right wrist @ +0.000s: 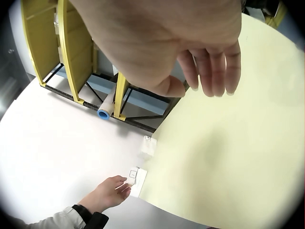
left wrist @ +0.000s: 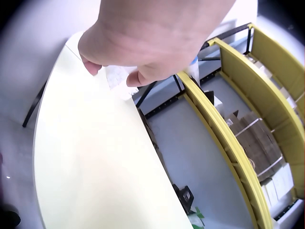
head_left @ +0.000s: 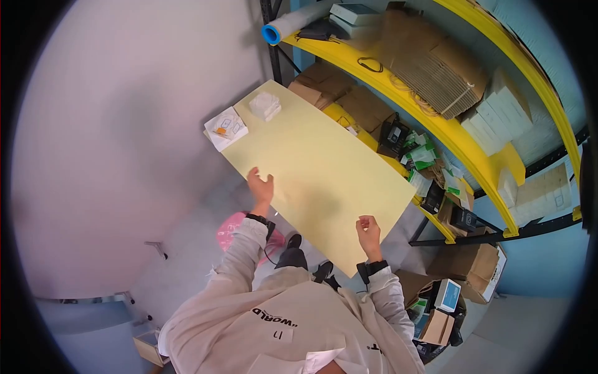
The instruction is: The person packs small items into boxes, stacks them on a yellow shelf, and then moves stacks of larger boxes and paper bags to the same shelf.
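Over the near left edge of a pale yellow table point(head_left: 336, 168), my left hand point(head_left: 261, 189) hangs in the air with thumb and fingers apart, holding nothing. My right hand point(head_left: 369, 234) hovers above the near right part of the table, its fingers loosely bent around no object. At the table's far left corner lies a flat white box point(head_left: 235, 133) with a small orange patch and printed outlines on top. Beside it sits a white, crumpled-looking bundle point(head_left: 266, 106). Both white things are nearer to my left hand than to my right, with a gap of bare tabletop between.
A yellow shelf rack point(head_left: 448, 124) runs along the table's far side, loaded with flattened cardboard point(head_left: 436, 68) and a wrapped roll point(head_left: 299, 22). Open cartons point(head_left: 464, 268) stand on the floor at right. A pink stool point(head_left: 230, 230) is beneath my left forearm.
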A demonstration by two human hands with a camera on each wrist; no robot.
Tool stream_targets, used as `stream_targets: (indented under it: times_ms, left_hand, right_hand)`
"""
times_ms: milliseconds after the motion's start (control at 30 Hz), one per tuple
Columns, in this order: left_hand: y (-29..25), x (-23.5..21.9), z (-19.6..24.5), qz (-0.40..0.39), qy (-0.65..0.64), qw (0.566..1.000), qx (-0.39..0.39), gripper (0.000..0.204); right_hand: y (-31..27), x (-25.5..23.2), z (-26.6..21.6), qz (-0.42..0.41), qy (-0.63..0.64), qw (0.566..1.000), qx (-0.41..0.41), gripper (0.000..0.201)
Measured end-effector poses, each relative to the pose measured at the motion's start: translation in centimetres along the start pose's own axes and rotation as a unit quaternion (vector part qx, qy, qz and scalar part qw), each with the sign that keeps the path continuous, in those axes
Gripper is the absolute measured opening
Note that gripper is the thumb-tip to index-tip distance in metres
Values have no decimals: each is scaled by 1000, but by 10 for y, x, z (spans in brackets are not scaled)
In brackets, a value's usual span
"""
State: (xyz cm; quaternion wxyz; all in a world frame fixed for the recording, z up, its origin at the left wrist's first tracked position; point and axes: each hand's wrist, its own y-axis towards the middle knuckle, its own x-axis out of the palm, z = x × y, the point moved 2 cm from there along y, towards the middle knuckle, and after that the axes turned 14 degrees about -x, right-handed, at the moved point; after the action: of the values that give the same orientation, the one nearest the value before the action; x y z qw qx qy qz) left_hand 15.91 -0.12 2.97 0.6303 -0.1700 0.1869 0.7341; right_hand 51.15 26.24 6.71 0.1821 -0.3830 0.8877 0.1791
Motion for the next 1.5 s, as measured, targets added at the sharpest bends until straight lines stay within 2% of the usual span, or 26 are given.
stream_targets:
  times_ms: [33, 67, 133, 167, 233, 300, 433, 667, 700, 767, 833, 933, 1167, 1333, 1400, 1433, 1500]
  left_hand:
    - [19, -6, -3, 28, 39, 999, -24, 68]
    - [38, -9, -3, 23, 39, 999, -26, 68]
    - [77, -17, -2, 123, 112, 986, -6, 85]
    - [96, -18, -6, 116, 113, 987, -4, 85]
    - [141, -19, -10, 134, 128, 982, -39, 99]
    - [186, -18, -10, 119, 127, 984, -48, 104]
    - [246, -23, -24, 92, 135, 983, -85, 119]
    - [311, -26, -49, 83, 182, 979, -45, 136]
    - [317, -26, -51, 51, 189, 979, -48, 136]
    - [325, -31, -48, 19, 198, 979, -52, 136]
    - [328, -35, -43, -59, 195, 976, -72, 135]
    - [326, -33, -45, -40, 190, 980, -34, 130]
    - [308, -28, -26, -27, 161, 986, -27, 120]
    - [280, -9, -17, -61, 8, 998, -3, 114]
    - [259, -8, 6, -92, 34, 995, 17, 113]
    - [247, -6, 16, -122, 59, 990, 37, 111]
    - [226, 4, 20, -152, 82, 983, 68, 111]
  right_hand:
    - [3, 5, 0, 1, -3, 1000, 3, 21]
    - [7, 12, -2, -6, -9, 1000, -5, 22]
    - [14, 26, -3, -9, -18, 1000, -6, 22]
    - [19, 33, -3, -16, -23, 1000, -2, 22]
    - [32, 51, -4, -14, -28, 999, 8, 23]
    - [44, 67, -6, -27, -68, 997, 30, 24]
    - [75, 93, -19, -50, -60, 996, 33, 25]
    - [133, 133, -35, -73, -57, 995, 32, 26]
    - [142, 137, -37, -79, -55, 995, 33, 26]
    - [158, 146, -40, -87, -53, 994, 36, 26]
    - [168, 155, -43, -95, -50, 993, 39, 27]
    - [182, 168, -49, -108, -31, 992, 50, 26]
    - [224, 227, -50, -136, 34, 990, 32, 23]
    - [265, 296, -76, -187, 113, 976, 16, 26]
    - [277, 314, -105, -258, 173, 946, 89, 36]
    - [280, 324, -113, -258, 175, 946, 90, 36]
    - [282, 342, -122, -210, 224, 935, 177, 48]
